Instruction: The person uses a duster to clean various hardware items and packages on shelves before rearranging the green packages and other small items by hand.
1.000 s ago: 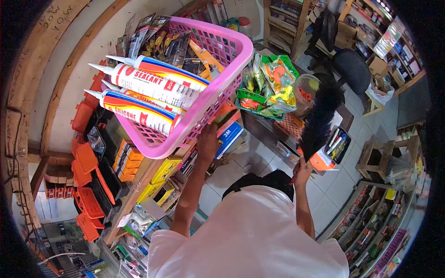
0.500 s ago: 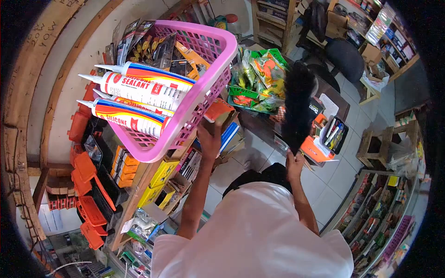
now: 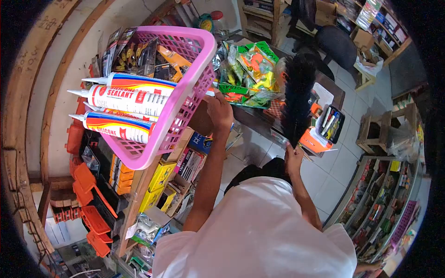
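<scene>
In my right hand (image 3: 293, 160) is the handle of a black feather duster (image 3: 298, 97), its plume pointing up and away from me. My left hand (image 3: 219, 110) is raised beside the right wall of a pink plastic basket (image 3: 204, 55). Its fingers are curled, with a small whitish piece at the tips, and I cannot make out what they grip. Several silicone sealant tubes (image 3: 127, 98) lie in the basket, nozzles sticking out to the left. Behind them are carded packs (image 3: 148, 58) and an orange-yellow item (image 3: 174, 58).
Green-labelled plastic packs (image 3: 250, 69) lie on a dark table (image 3: 255, 118), near a black tray of pens (image 3: 332, 124). Yellow boxes (image 3: 157, 187) fill a shelf below the basket. Orange bins (image 3: 95, 217) hang at left. A display case (image 3: 371, 204) and wooden stool (image 3: 380, 132) stand at right.
My left hand has risen closer to the basket's right side. The basket and tubes appear shifted left as the view turned. The duster stays in my right hand, its plume slightly moved.
</scene>
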The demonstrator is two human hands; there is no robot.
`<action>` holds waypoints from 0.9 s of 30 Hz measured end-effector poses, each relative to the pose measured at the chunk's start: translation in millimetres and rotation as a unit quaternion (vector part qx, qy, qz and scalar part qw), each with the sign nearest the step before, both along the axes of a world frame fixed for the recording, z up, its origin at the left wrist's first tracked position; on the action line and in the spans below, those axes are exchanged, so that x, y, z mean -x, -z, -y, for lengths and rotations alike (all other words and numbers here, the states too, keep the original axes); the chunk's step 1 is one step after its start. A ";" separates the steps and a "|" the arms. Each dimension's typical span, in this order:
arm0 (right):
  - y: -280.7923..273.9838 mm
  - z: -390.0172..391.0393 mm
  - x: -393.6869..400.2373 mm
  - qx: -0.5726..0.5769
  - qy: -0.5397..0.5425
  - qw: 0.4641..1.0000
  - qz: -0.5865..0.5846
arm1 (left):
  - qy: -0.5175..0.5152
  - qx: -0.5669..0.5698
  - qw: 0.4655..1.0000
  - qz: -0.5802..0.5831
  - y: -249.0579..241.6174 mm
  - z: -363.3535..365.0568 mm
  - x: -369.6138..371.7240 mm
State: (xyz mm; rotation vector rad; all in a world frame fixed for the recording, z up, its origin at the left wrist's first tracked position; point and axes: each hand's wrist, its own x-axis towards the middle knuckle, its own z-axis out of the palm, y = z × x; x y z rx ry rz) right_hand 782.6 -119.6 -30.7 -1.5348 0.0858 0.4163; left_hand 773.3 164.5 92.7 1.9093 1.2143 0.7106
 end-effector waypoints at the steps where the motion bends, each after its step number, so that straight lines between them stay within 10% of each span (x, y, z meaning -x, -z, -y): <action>1: 1.0 0.8 -0.2 -0.001 0.013 1.000 -0.006 | -0.004 0.009 1.000 0.017 1.0 -1.6 -2.2; 7: -7.4 6.7 -5.7 -0.026 -0.011 1.000 -0.010 | 0.005 -0.006 0.999 0.048 -6.7 7.3 16.1; 11: -12.5 19.6 -11.6 -0.001 -0.003 1.000 0.022 | 0.007 0.122 0.948 0.295 -7.9 14.9 35.9; 16: -16.3 40.4 -23.0 -0.008 0.015 1.000 0.024 | -0.049 -0.038 0.968 0.243 26.2 55.2 56.5; 20: -22.6 47.6 -37.6 -0.025 0.029 0.999 0.015 | 0.255 -0.227 0.935 0.095 -22.1 85.7 7.1; 27: -25.8 60.6 -54.0 0.004 0.024 0.998 0.052 | 0.300 -0.275 0.893 -0.193 -32.5 -15.0 -179.8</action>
